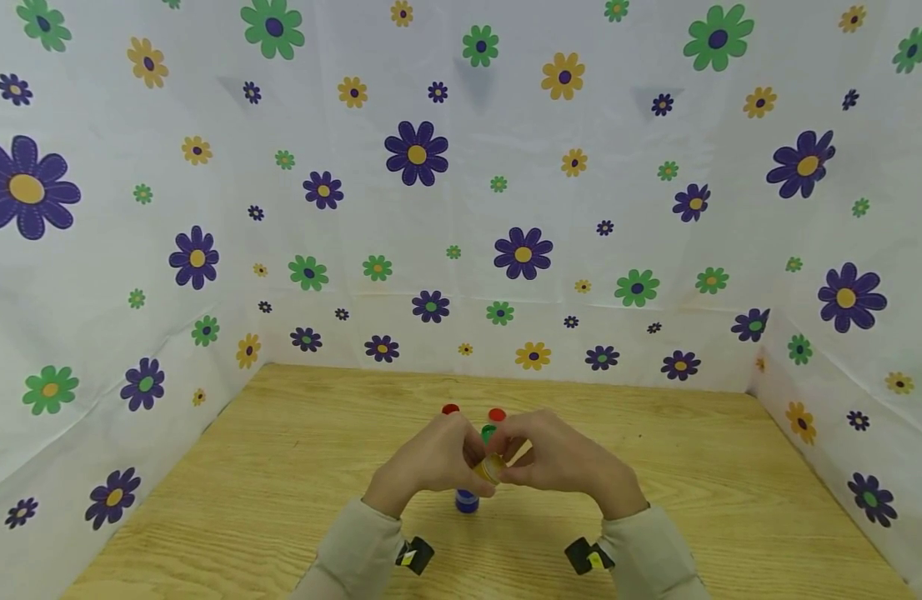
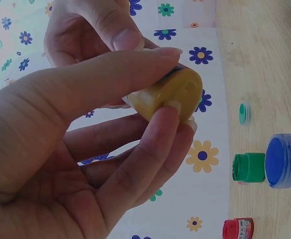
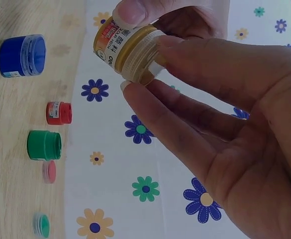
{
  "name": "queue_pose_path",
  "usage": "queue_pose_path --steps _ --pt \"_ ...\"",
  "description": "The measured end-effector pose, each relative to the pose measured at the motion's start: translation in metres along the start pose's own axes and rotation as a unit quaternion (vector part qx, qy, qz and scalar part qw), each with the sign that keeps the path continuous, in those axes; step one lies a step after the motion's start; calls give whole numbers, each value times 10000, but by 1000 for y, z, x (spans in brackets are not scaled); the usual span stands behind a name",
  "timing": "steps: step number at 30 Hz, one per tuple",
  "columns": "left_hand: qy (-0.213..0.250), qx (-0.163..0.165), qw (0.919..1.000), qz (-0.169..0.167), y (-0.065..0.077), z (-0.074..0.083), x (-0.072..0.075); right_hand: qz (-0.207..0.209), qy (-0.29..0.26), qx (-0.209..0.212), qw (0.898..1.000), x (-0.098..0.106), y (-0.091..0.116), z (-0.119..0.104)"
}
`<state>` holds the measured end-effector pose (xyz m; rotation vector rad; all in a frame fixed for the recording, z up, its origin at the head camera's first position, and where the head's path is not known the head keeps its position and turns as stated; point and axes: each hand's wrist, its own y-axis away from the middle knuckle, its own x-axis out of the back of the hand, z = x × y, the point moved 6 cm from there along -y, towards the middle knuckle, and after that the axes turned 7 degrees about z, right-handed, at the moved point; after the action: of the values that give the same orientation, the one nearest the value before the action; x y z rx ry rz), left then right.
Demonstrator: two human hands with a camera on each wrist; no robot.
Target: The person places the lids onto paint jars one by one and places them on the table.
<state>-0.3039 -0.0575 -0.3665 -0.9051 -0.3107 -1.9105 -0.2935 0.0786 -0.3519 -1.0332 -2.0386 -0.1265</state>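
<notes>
A small yellow paint jar with a printed label is held up over the table between both hands. My left hand grips its body, thumb on one side and fingertips at the yellow base. With thumb and fingers, my right hand pinches the jar's clear-edged lid. The jar is tilted, its lid toward the right hand. Below the hands a blue paint jar stands on the table, lid on.
On the wooden table, beyond the blue jar, stand a lidless green jar and a small red jar. A red lid and a green lid lie loose nearby. Flower-printed white sheets enclose the back and sides.
</notes>
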Motion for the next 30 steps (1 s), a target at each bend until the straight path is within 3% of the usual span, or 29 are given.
queue_pose_path --steps 7,18,30 --pt "-25 18 10000 -48 1 1 -1 -2 390 -101 9992 0 0 1" --pt "-127 -41 9999 -22 0 1 -2 48 534 -217 9983 1 -1 2" --pt "47 51 10000 -51 0 0 -1 90 -2 -56 9999 2 1 -1"
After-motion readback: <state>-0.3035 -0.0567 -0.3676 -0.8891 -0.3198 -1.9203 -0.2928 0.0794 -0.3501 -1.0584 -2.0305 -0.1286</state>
